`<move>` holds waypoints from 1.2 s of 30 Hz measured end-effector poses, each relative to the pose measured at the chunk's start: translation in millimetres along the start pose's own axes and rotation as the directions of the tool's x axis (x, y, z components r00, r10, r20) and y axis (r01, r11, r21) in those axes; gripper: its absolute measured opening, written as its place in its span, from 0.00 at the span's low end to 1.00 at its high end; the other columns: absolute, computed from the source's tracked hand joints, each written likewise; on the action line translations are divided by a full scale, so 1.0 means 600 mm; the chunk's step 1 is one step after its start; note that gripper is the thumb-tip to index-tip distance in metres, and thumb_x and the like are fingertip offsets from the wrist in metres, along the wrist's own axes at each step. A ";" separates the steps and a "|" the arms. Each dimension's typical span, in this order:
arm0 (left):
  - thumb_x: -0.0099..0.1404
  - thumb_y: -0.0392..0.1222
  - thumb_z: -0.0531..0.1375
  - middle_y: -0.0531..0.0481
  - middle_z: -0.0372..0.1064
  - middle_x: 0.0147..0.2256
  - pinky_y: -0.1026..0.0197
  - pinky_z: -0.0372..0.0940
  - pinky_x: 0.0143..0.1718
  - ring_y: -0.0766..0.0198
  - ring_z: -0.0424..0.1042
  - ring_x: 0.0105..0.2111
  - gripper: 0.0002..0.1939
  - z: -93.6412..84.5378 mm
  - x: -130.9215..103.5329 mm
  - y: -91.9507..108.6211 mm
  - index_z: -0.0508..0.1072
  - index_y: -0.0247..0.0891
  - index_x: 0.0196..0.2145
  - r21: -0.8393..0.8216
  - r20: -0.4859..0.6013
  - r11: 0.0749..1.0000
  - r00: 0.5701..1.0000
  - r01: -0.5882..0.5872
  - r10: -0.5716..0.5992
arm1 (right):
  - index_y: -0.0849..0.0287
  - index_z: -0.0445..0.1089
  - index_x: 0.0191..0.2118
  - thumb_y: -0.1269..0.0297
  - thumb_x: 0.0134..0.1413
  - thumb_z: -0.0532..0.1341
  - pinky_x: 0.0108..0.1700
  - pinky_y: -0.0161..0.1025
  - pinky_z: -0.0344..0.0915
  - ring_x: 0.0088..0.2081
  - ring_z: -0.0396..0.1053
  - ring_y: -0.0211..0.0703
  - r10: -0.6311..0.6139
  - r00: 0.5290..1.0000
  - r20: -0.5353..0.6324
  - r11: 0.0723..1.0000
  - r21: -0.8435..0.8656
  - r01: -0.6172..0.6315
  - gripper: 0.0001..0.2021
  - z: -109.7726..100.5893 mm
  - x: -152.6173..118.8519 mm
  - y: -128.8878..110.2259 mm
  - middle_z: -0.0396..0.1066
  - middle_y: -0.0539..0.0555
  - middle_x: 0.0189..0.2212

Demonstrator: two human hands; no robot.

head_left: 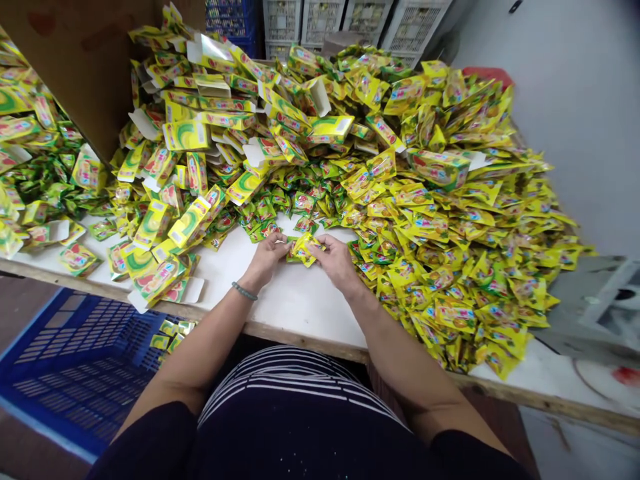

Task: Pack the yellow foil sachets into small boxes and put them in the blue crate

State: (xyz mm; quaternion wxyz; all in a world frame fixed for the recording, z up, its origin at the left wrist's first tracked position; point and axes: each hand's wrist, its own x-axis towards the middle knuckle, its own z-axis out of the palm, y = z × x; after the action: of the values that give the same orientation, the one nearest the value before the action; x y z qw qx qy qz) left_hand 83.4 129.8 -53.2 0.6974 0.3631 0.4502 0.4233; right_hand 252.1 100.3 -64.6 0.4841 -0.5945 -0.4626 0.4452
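Over the bare white strip of table, my right hand (337,263) pinches a small yellow sachet (304,249) between thumb and fingers. My left hand (269,259), with a beaded bracelet on the wrist, is closed at the sachet's left side. Its fingertips grip what looks like a small green sachet, mostly hidden by the fingers and the yellow one. Just beyond both hands lie loose green sachets (306,202). A large heap of yellow sachets (450,233) rises beside my right hand. Yellow and green cartons (187,223), several with flaps open, are piled left of my left hand.
A cardboard sheet (65,60) stands upright at the back left. Below the table's front edge sits a blue crate (65,360) with some small yellow packs inside. White crates (320,20) are stacked behind the table. A grey metal box (595,300) stands at the right.
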 end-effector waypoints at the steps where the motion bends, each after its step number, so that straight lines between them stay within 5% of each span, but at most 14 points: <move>1: 0.41 0.48 0.76 0.58 0.68 0.20 0.66 0.63 0.26 0.70 0.67 0.21 0.26 0.001 -0.001 0.001 0.66 0.38 0.30 -0.015 0.000 1.000 1.000 0.007 -0.007 | 0.57 0.72 0.32 0.46 0.42 0.69 0.25 0.34 0.60 0.24 0.62 0.37 0.014 1.000 0.005 1.000 0.027 -0.014 0.19 -0.001 0.000 -0.001 0.72 0.48 0.25; 7: 0.44 0.44 0.76 0.58 0.66 0.19 0.68 0.58 0.24 0.71 0.64 0.20 0.23 0.004 -0.002 0.001 0.66 0.37 0.28 -0.035 -0.001 0.999 1.000 0.006 -0.006 | 0.58 0.74 0.31 0.50 0.42 0.70 0.25 0.34 0.60 0.24 0.62 0.36 -0.024 0.999 0.021 0.999 -0.035 0.025 0.16 -0.005 -0.001 -0.003 0.72 0.48 0.25; 13: 0.48 0.43 0.74 0.59 0.63 0.19 0.68 0.56 0.23 0.72 0.61 0.20 0.21 0.011 -0.005 -0.001 0.64 0.38 0.28 -0.067 -0.063 0.998 0.998 -0.002 -0.002 | 0.56 0.68 0.31 0.44 0.38 0.72 0.26 0.36 0.65 0.22 0.66 0.38 0.095 0.990 -0.107 0.967 0.244 -0.066 0.23 0.010 0.005 0.004 0.71 0.48 0.23; 19: 0.42 0.44 0.77 0.62 0.62 0.18 0.68 0.56 0.23 0.73 0.62 0.19 0.26 0.017 -0.013 -0.002 0.64 0.38 0.30 -0.143 -0.067 0.990 0.998 -0.016 0.007 | 0.56 0.65 0.26 0.44 0.42 0.71 0.29 0.36 0.64 0.25 0.64 0.37 -0.024 0.991 -0.130 0.999 0.039 0.029 0.21 0.025 0.000 0.011 0.66 0.46 0.22; 23: 0.37 0.38 0.78 0.67 0.54 0.16 0.69 0.59 0.26 0.75 0.60 0.18 0.29 0.012 -0.008 -0.003 0.63 0.38 0.30 -0.150 -0.093 0.988 0.995 -0.040 0.026 | 0.56 0.68 0.32 0.45 0.42 0.70 0.35 0.37 0.70 0.30 0.68 0.38 0.018 0.997 -0.069 0.980 0.200 -0.004 0.21 0.022 -0.003 0.003 0.70 0.47 0.27; 26: 0.39 0.36 0.77 0.64 0.60 0.18 0.67 0.63 0.29 0.74 0.64 0.20 0.27 0.009 -0.005 -0.008 0.65 0.38 0.30 -0.140 -0.042 0.990 0.999 -0.015 0.009 | 0.56 0.71 0.39 0.44 0.41 0.71 0.35 0.39 0.73 0.33 0.73 0.41 0.095 0.993 0.077 0.951 0.287 -0.113 0.24 0.025 -0.008 -0.007 0.75 0.50 0.32; 29: 0.42 0.36 0.75 0.58 0.67 0.23 0.65 0.63 0.30 0.71 0.67 0.24 0.23 0.008 -0.012 -0.012 0.66 0.37 0.30 -0.023 -0.023 0.998 0.998 -0.051 0.050 | 0.60 0.74 0.39 0.45 0.37 0.74 0.30 0.40 0.73 0.28 0.74 0.43 0.204 0.960 0.192 0.957 0.169 -0.237 0.27 0.030 -0.016 -0.005 0.77 0.53 0.31; 32: 0.49 0.37 0.72 0.52 0.71 0.31 0.63 0.65 0.34 0.67 0.70 0.30 0.17 -0.009 -0.038 0.009 0.69 0.36 0.33 0.254 0.034 0.949 0.982 -0.187 0.185 | 0.60 0.74 0.38 0.45 0.36 0.74 0.31 0.42 0.73 0.27 0.73 0.43 0.174 0.979 0.107 0.976 0.114 -0.186 0.26 0.024 -0.019 0.005 0.77 0.54 0.31; 34: 0.55 0.40 0.70 0.46 0.73 0.39 0.59 0.67 0.38 0.61 0.72 0.36 0.15 -0.041 -0.073 0.045 0.71 0.36 0.38 0.531 0.023 0.807 0.956 -0.259 0.292 | 0.59 0.74 0.35 0.45 0.38 0.72 0.32 0.44 0.72 0.28 0.72 0.44 0.091 0.995 0.046 0.995 -0.050 -0.088 0.23 0.013 -0.018 0.009 0.76 0.55 0.30; 36: 0.58 0.44 0.69 0.41 0.72 0.45 0.55 0.67 0.45 0.55 0.72 0.43 0.20 -0.090 -0.120 0.090 0.71 0.37 0.46 0.807 -0.071 0.553 0.895 -0.208 0.441 | 0.58 0.73 0.31 0.44 0.40 0.70 0.32 0.45 0.70 0.28 0.69 0.45 -0.007 1.000 -0.016 0.974 -0.225 0.004 0.21 0.001 -0.018 0.006 0.75 0.55 0.28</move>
State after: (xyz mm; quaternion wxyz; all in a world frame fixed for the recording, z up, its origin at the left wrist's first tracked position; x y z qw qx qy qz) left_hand 1.5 91.1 -0.4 0.3105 0.6466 0.6016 0.3516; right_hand 250.2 89.6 -67.5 0.4187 -0.6480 -0.5076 0.3835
